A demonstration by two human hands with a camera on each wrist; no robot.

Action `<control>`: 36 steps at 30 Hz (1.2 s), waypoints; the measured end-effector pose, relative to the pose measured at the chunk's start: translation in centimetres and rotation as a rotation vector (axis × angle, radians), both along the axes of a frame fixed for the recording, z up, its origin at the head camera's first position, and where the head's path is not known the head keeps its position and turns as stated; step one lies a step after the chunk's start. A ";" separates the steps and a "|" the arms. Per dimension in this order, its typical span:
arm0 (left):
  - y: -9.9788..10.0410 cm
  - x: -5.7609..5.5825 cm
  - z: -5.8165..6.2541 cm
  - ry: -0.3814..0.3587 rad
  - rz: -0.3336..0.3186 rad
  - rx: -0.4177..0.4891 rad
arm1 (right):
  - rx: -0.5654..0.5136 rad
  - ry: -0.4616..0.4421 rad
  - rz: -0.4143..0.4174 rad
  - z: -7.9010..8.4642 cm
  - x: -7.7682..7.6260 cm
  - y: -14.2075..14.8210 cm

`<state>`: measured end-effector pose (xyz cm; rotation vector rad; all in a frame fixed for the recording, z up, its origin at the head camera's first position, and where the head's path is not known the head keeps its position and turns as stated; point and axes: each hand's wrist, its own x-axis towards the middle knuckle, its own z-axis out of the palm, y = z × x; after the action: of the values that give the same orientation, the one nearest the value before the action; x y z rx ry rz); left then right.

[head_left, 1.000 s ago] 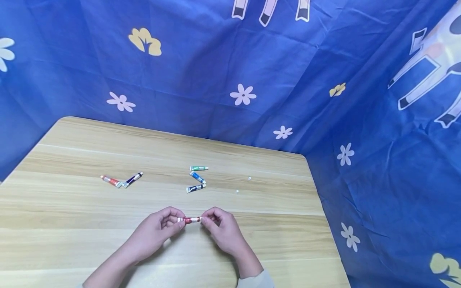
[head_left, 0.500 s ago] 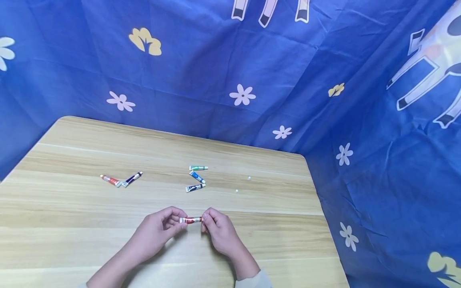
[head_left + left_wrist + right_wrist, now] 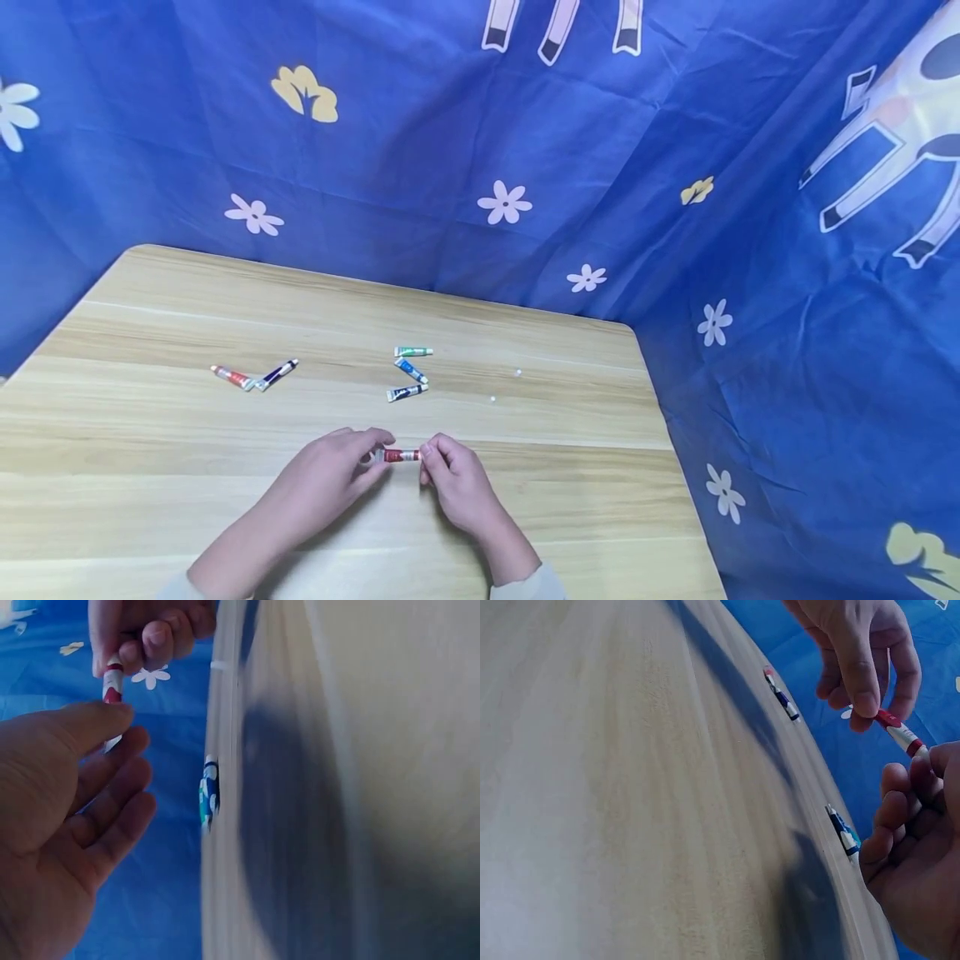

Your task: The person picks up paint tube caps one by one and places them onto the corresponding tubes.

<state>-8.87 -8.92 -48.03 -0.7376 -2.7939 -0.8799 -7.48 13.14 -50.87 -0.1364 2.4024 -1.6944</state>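
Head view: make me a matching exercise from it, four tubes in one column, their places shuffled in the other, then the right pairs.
Things
1. Dark red tube
2. Green tube
3. Bright blue tube
4. Orange-red tube

Places
A. On the table, middle of the group of three
B. On the table, in the pair toward the picture's left
C. Between the left hand and the right hand
D. On the table, in the group of three, farthest from the person

Pairs: 1-C, 2-D, 3-A, 4-B
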 end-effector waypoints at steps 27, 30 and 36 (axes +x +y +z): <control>0.8 -5.5 -3.1 -0.053 -0.022 -0.170 | 0.030 0.094 -0.231 -2.0 -3.4 5.7; 1.1 -6.1 -3.3 -0.083 -0.027 -0.167 | 0.033 0.081 -0.282 -2.2 -4.2 6.4; 1.2 -6.6 -3.2 -0.075 -0.043 -0.191 | 0.133 0.078 -0.379 -2.7 -5.7 7.7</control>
<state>-15.50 -7.68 -51.21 -0.8092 -2.9695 -0.6663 -13.14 20.88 -53.59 0.2963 2.7257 -1.6888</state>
